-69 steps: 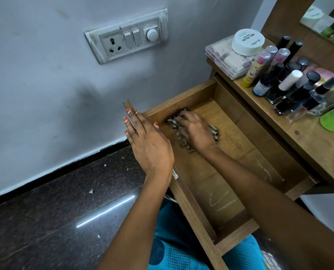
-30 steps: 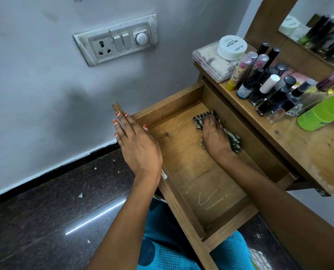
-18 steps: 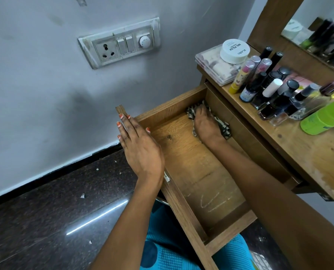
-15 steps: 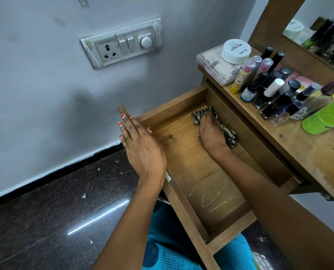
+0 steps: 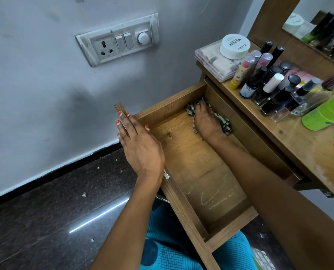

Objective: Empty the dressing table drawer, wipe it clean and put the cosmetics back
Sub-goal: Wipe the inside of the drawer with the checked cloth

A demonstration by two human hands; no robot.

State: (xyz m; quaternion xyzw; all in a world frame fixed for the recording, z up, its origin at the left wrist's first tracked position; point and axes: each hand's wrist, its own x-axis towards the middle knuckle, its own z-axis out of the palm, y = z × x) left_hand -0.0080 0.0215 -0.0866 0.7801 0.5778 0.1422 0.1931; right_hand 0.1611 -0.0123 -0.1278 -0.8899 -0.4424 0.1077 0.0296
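The wooden drawer (image 5: 183,209) is pulled out, with nothing in it but a patterned dark cloth (image 5: 223,123). My right hand (image 5: 206,119) presses flat on that cloth in the drawer's far right corner, fingers straight. My left hand (image 5: 139,145) rests flat on the drawer's left edge, fingers extended. The cosmetics (image 5: 269,84), several bottles and tubes, stand crowded on the dressing table top (image 5: 308,145) to the right.
A clear box (image 5: 211,63) with a white round jar (image 5: 234,46) on it sits at the table's far corner. A green bottle (image 5: 326,114) lies at the right. A switch panel (image 5: 119,39) is on the wall. Dark floor lies left of the drawer.
My right hand has slid the cloth from the drawer's far middle to its far right corner, rubbing back and forth there. My left hand has stayed on the drawer's edge.
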